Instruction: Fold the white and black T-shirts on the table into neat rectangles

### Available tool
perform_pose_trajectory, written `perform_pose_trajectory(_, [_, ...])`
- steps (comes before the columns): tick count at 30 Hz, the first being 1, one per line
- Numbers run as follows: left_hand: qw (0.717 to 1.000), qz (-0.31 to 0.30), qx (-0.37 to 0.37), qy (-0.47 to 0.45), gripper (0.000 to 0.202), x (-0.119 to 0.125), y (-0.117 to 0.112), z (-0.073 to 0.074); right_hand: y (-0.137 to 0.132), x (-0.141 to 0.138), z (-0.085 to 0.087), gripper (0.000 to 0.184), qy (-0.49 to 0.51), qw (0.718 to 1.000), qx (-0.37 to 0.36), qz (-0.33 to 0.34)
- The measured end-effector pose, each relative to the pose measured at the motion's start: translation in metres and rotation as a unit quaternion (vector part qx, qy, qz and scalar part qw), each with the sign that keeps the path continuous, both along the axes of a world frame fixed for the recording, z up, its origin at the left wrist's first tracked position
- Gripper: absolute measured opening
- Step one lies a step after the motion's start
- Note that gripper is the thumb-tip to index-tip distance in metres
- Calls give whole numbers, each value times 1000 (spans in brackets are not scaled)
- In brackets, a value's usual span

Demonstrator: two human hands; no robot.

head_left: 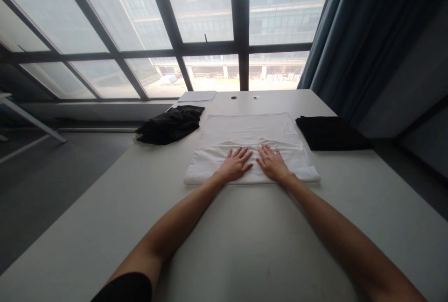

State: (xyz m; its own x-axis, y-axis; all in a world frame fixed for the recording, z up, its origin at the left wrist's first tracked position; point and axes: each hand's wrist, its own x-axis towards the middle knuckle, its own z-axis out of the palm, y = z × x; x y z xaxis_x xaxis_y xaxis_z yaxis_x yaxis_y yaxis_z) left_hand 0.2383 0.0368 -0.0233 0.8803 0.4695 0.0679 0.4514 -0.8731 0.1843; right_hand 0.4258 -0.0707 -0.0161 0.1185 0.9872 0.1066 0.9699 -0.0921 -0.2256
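A white cloth garment (206, 164) lies on the white table, its near part folded over the flat far part. Small creases run across the folded layer around my fingers. My left hand (236, 164) rests palm down on this layer, fingers spread. Beside it, a short gap to the right, my right hand (273, 163) presses flat on the same cloth with its fingers stretched out. Neither hand grips anything. What kind of garment it is, I cannot tell from the folded shape.
A crumpled black cloth (171, 124) sits at the table's left edge. On the right lies a neatly folded black cloth (332, 133). White sheets (198, 96) lie at the far left corner of the table (105, 227). Windows and a blue curtain (336, 54) stand behind.
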Motion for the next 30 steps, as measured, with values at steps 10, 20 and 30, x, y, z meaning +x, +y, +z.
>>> perform_pose_trajectory(10, [996, 77, -24, 25, 61, -28, 35, 6, 0, 58, -12, 60, 4, 999, -22, -42])
perform_pose_trajectory(20, [986, 139, -49, -74, 46, -48, 80, 16, -22, 128, -19, 53, 10, 989, 52, -135])
perform_pose_trajectory(30, [935, 353, -9, -31, 22, -120, 134, 18, -12, 153, -8, 25, -34, 974, 66, -213])
